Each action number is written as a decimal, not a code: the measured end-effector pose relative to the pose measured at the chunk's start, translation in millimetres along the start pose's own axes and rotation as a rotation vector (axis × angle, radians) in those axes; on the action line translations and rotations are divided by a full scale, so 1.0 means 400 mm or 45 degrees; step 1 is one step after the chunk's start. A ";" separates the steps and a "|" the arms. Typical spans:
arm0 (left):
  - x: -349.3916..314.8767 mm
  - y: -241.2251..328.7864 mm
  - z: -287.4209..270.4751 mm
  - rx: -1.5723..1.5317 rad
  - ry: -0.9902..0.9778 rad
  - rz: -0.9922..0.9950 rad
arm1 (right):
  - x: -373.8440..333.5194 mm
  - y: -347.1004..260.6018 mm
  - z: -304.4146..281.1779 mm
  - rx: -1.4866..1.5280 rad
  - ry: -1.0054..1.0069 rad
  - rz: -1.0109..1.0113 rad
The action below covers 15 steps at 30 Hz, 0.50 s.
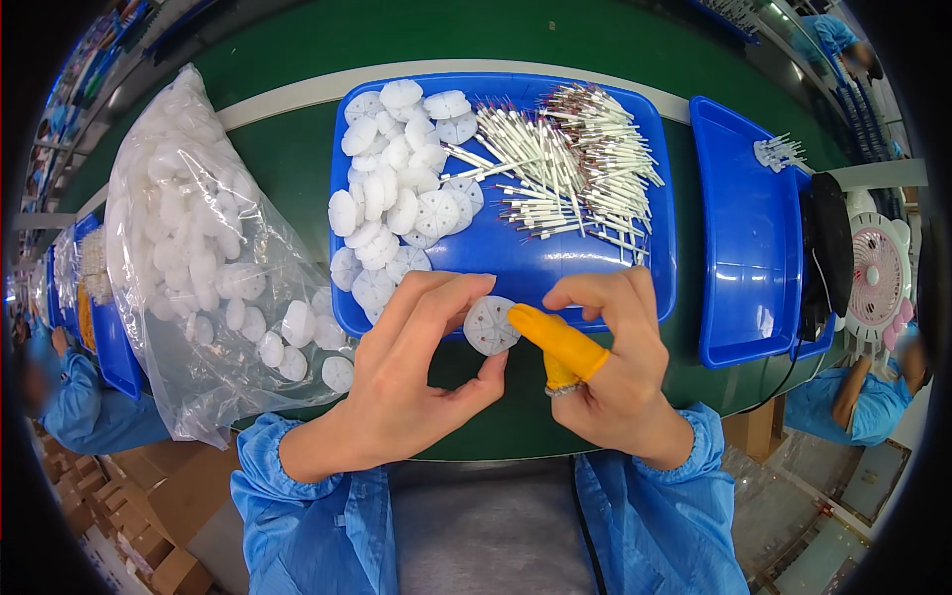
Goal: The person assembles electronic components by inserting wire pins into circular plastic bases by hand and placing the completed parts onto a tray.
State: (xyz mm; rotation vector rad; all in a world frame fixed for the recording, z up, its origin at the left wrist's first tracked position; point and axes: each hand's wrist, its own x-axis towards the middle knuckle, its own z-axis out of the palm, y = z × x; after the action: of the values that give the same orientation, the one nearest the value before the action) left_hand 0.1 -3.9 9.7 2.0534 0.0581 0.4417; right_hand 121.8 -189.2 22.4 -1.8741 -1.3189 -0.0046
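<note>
A round white plastic disc (492, 326) with small holes and radial lines is held tilted over the near rim of the middle blue tray (446, 260). My left hand (412, 372) grips its edge between thumb and fingers. My right hand (620, 362) is closed beside it, a yellow-covered fingertip touching the disc's right edge. A second yellow covering shows below that finger. Whatever the right fingers hold, if anything, is hidden. In the tray, loose white discs (397, 154) pile up on the left. Thin white tubes with dark reddish ends (565, 164) are heaped on the right.
Left of the tray, a clear plastic bag (188, 258) spills more discs onto the green table (416, 35). On the right, another blue tray (751, 268) has a disc with tubes standing in it (780, 152). A pink fan (875, 263) and co-workers in blue flank the table.
</note>
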 end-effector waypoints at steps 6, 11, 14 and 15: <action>-0.001 0.001 0.001 0.001 -0.006 -0.001 | -0.007 -0.009 0.002 0.007 -0.010 0.024; 0.000 0.001 0.003 0.028 -0.030 0.025 | -0.007 0.003 0.015 -0.071 -0.089 0.030; -0.002 0.006 -0.001 0.036 -0.043 0.008 | -0.008 -0.005 0.016 -0.104 -0.107 0.020; -0.002 0.004 0.001 0.025 -0.044 0.024 | -0.008 -0.009 0.014 0.012 -0.077 0.005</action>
State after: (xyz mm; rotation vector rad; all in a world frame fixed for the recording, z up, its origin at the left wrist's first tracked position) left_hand -0.8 -5.2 10.6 2.0818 0.0224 0.4183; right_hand 115.3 -187.8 19.6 -1.8818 -1.3539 0.0608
